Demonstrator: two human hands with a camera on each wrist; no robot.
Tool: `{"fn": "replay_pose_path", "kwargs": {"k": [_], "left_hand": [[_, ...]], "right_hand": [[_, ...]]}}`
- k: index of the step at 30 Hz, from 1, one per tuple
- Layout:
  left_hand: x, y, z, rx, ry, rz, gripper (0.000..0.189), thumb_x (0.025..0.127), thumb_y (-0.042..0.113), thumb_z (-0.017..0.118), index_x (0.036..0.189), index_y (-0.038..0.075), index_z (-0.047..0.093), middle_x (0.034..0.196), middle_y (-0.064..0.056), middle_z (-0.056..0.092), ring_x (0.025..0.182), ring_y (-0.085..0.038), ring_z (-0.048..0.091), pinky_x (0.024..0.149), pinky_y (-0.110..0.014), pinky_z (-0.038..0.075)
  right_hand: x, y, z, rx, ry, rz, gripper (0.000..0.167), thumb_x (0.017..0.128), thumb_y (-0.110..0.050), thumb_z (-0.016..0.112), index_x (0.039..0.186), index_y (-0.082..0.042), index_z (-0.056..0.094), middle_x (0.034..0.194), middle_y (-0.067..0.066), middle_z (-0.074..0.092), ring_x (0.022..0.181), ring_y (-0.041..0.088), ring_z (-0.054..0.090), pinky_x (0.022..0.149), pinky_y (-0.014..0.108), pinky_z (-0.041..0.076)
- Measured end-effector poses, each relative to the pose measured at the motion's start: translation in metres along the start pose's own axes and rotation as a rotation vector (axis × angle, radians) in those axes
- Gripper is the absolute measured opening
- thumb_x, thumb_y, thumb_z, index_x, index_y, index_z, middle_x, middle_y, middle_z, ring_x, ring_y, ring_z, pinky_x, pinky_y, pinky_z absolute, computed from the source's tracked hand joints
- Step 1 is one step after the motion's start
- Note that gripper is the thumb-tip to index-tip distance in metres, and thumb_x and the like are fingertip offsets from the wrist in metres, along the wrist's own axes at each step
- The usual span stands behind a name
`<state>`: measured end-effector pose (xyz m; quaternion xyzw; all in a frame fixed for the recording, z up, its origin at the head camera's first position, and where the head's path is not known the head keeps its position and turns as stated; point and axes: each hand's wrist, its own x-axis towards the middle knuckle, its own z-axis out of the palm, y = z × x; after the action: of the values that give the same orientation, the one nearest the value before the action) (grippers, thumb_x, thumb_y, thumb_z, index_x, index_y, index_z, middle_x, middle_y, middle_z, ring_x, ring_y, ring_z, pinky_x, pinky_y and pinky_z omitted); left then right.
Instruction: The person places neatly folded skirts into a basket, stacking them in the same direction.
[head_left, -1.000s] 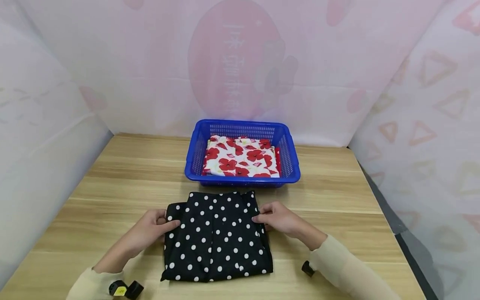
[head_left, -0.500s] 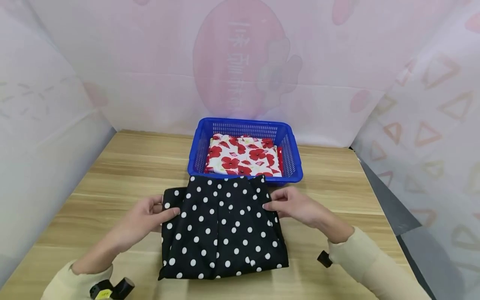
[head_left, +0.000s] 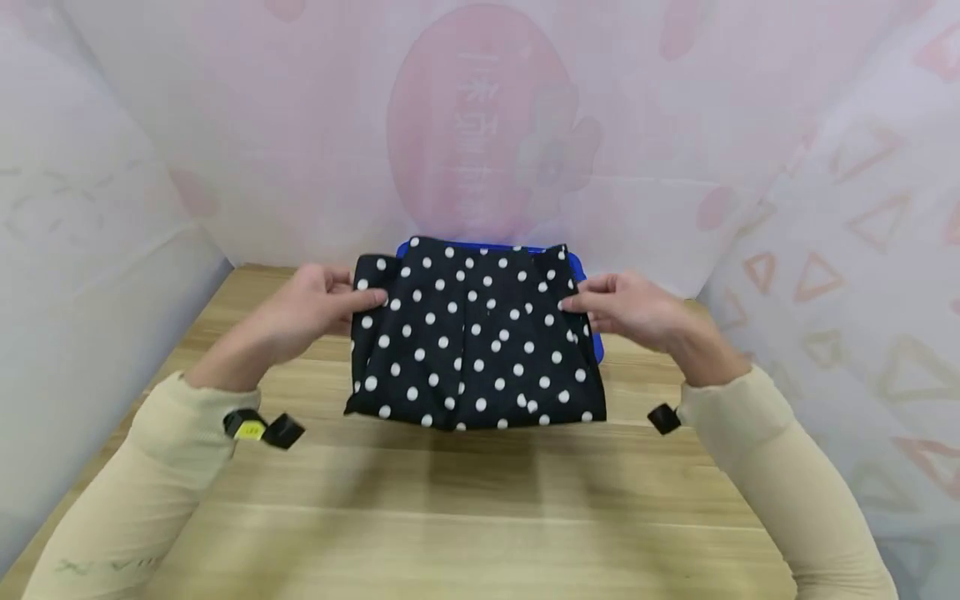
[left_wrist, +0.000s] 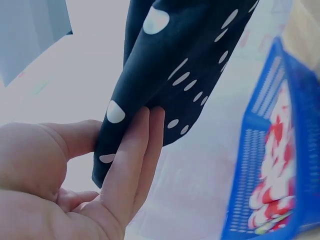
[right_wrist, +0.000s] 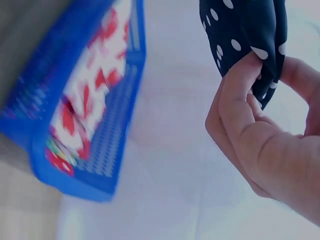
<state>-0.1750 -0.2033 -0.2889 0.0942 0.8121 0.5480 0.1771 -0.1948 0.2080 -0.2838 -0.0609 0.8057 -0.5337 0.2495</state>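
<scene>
A folded black garment with white polka dots (head_left: 472, 342) hangs in the air in front of the blue basket (head_left: 588, 271), hiding most of it in the head view. My left hand (head_left: 311, 312) pinches the garment's left edge, thumb on the near face and fingers behind. On the opposite edge, my right hand (head_left: 630, 308) pinches the cloth in the same manner. Both wrist views show the dotted cloth between thumb and fingers. Inside the basket, folded white fabric with red flowers (left_wrist: 272, 175) shows in the left wrist view.
The wooden table (head_left: 480, 517) spreads below the garment, with its shadow on it. Pale printed sheets form the back wall (head_left: 300, 192) and both sides. Small black devices (head_left: 262, 427) are worn at both wrists.
Both hands have lifted the dotted garment off the table and carried it forward, away from the body. It now covers most of the basket in the head view.
</scene>
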Motion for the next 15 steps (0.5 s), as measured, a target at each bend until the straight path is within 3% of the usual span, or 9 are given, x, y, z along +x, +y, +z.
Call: {"fn": "replay_pose_path", "kwargs": {"k": [2,4,6,9,15], "left_hand": [[0.015,0.010,-0.005,-0.022,0.025,0.007,0.039,0.108,0.025,0.062,0.126,-0.008,0.058,0.098,0.003,0.081,0.093,-0.013,0.078,0.093,-0.030,0.063],[0.028,0.016,-0.008,-0.034,0.050,0.012,0.037,0.108,0.024,0.062,0.125,-0.009,0.060,0.101,0.003,0.079,0.092,-0.012,0.078,0.091,-0.028,0.064],[0.042,0.019,-0.010,-0.042,0.079,0.009,0.037,0.107,0.024,0.063,0.123,-0.009,0.062,0.105,0.000,0.076,0.092,-0.012,0.076,0.089,-0.028,0.064],[0.062,0.020,-0.008,-0.036,0.110,-0.023,0.037,0.106,0.028,0.065,0.120,-0.007,0.064,0.114,-0.005,0.070,0.095,-0.012,0.072,0.087,-0.025,0.064],[0.102,0.009,0.003,-0.046,0.154,-0.107,0.036,0.105,0.032,0.067,0.119,-0.002,0.065,0.121,-0.009,0.057,0.097,-0.018,0.061,0.080,-0.020,0.061]], "right_hand": [[0.007,-0.010,-0.010,-0.003,0.008,-0.003,0.026,0.106,-0.018,0.064,0.119,0.003,0.069,0.138,0.017,0.066,0.124,0.025,0.069,0.117,0.040,0.051],[0.016,-0.018,-0.018,-0.007,0.007,-0.010,0.036,0.107,-0.018,0.062,0.131,0.009,0.065,0.138,0.016,0.068,0.121,0.022,0.071,0.112,0.036,0.055],[0.027,-0.021,-0.025,0.016,0.016,-0.014,0.037,0.107,-0.015,0.062,0.131,0.012,0.064,0.122,0.011,0.074,0.105,0.018,0.075,0.102,0.031,0.060],[0.043,-0.022,-0.036,0.023,0.026,-0.001,0.033,0.106,-0.014,0.062,0.126,0.011,0.068,0.110,0.005,0.076,0.095,0.014,0.075,0.095,0.029,0.062],[0.072,-0.006,-0.053,-0.020,0.054,0.059,0.029,0.106,-0.015,0.062,0.123,0.006,0.072,0.128,0.010,0.069,0.106,0.016,0.073,0.107,0.034,0.058]]}}
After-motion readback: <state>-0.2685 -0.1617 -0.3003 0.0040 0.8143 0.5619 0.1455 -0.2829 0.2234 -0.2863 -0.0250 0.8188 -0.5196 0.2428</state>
